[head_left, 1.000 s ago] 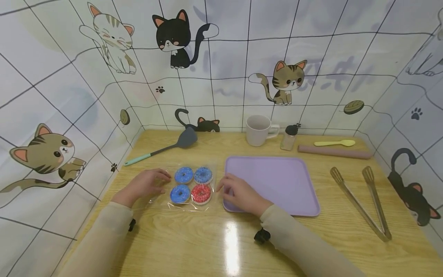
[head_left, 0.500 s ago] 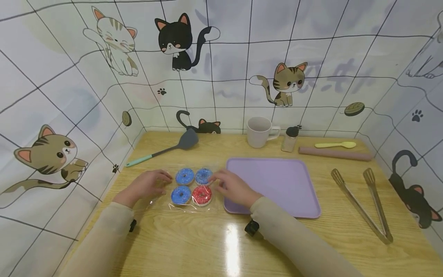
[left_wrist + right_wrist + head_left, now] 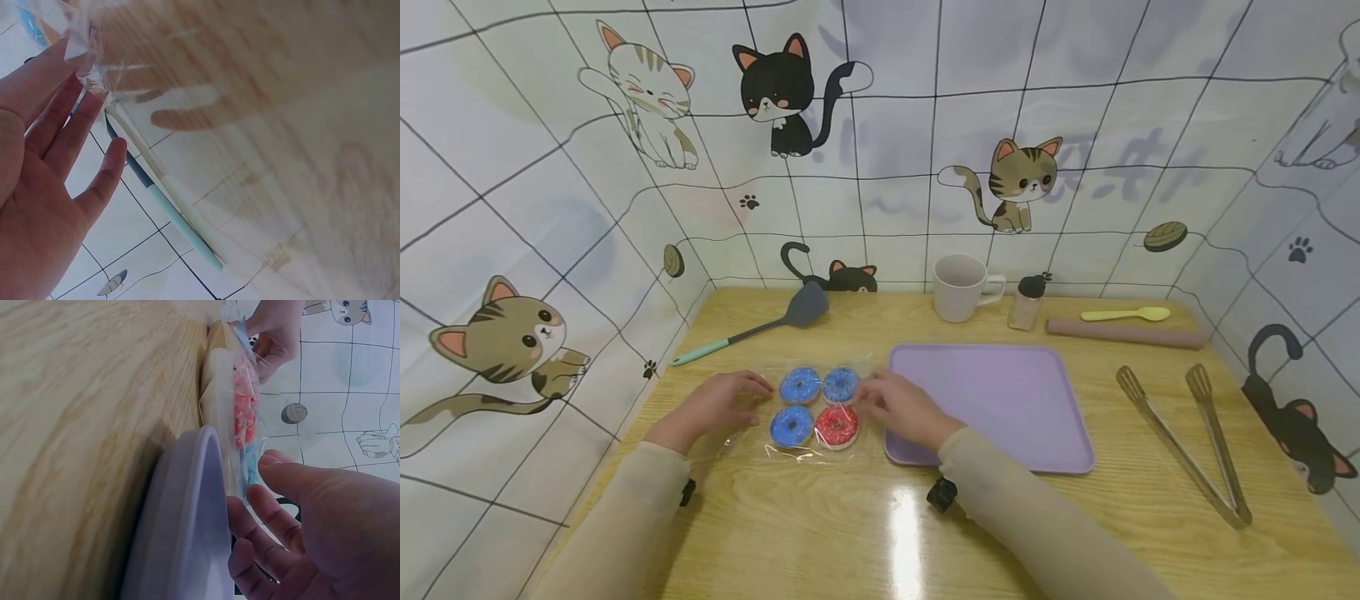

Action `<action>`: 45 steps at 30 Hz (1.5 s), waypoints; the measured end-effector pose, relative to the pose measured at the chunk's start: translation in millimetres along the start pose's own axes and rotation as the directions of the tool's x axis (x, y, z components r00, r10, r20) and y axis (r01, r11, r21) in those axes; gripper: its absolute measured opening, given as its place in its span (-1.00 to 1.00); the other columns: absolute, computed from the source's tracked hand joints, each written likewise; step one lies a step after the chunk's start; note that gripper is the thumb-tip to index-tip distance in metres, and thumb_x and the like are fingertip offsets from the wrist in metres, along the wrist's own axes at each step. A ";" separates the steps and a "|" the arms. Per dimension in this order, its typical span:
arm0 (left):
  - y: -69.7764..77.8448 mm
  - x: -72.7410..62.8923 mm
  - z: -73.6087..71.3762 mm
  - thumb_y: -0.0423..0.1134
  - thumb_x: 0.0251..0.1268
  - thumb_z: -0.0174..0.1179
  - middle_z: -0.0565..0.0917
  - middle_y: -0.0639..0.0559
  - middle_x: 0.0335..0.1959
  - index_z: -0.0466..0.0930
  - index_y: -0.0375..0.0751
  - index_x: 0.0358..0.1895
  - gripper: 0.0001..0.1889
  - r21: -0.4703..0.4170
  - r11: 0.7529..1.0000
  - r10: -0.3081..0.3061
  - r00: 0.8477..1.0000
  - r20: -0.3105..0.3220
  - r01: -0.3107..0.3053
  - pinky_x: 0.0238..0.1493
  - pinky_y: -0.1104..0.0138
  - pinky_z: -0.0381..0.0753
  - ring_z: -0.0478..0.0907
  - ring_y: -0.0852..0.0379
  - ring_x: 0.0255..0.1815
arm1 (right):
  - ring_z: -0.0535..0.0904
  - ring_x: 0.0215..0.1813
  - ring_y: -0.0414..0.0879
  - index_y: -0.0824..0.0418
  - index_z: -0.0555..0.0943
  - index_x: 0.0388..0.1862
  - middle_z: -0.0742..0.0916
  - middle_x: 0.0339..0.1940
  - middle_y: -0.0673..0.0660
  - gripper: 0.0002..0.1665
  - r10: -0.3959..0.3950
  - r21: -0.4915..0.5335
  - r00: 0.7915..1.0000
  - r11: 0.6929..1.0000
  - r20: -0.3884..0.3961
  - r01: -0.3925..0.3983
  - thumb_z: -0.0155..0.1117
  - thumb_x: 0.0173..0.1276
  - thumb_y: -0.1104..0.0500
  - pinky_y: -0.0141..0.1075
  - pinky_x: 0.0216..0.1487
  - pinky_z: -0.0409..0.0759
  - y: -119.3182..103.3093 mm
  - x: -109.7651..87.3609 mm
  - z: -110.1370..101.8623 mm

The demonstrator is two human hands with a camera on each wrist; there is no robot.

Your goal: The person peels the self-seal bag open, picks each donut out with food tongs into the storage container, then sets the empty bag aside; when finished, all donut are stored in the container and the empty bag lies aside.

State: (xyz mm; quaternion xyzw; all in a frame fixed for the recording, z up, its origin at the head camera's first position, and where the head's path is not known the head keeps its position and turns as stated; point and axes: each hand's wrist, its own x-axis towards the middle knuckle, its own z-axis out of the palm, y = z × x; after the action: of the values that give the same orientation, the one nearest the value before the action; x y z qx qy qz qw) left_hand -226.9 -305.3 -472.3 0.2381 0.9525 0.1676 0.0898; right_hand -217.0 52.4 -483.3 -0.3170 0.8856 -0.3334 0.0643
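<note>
A clear plastic bag (image 3: 823, 457) of doughnuts lies flat on the wooden table. Inside are blue-iced doughnuts (image 3: 792, 426) and a red one (image 3: 837, 426). My left hand (image 3: 715, 406) is at the bag's left edge, thumb and fingers apart; in the left wrist view the crinkled film (image 3: 81, 47) lies against its fingertips. On the opposite side, my right hand (image 3: 906, 406) has its fingertips right at the bag's edge, beside the red and upper right blue doughnuts. Its fingers are relaxed, with thumb apart, over the left part of a lilac tray (image 3: 1000, 404).
A spatula (image 3: 760, 327) lies at the back left. Along the back stand a mug (image 3: 958, 289) and a black-lidded shaker (image 3: 1026, 304), with a rolling pin (image 3: 1123, 332) and yellow spoon (image 3: 1126, 314) farther right. Metal tongs (image 3: 1195, 454) lie spread at the right. Cat-print walls enclose the table.
My right hand has moved left and slightly up, from the tray's edge to the bag's right edge. The left hand stays in place, and the bag has not visibly shifted.
</note>
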 end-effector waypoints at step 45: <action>6.1 1.4 0.0 -0.38 0.15 0.51 0.68 -0.10 0.22 0.74 -0.16 0.12 -0.58 0.016 0.999 0.036 0.999 0.007 -0.037 0.33 -0.18 0.50 0.56 -0.28 0.31 | 0.55 -0.17 -0.22 -0.06 0.64 0.33 0.60 0.21 -0.01 -0.51 0.000 0.046 0.998 0.999 -0.057 0.003 0.32 0.47 0.25 -0.30 -0.08 0.61 18.7 -9.9 -8.9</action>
State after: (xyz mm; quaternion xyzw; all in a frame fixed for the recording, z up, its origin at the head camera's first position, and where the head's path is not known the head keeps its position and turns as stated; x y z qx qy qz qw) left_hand -225.6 -299.5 -470.2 0.2567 0.9489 0.1609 0.0881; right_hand -221.8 74.0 -489.2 -0.3066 0.8787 -0.3629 0.0462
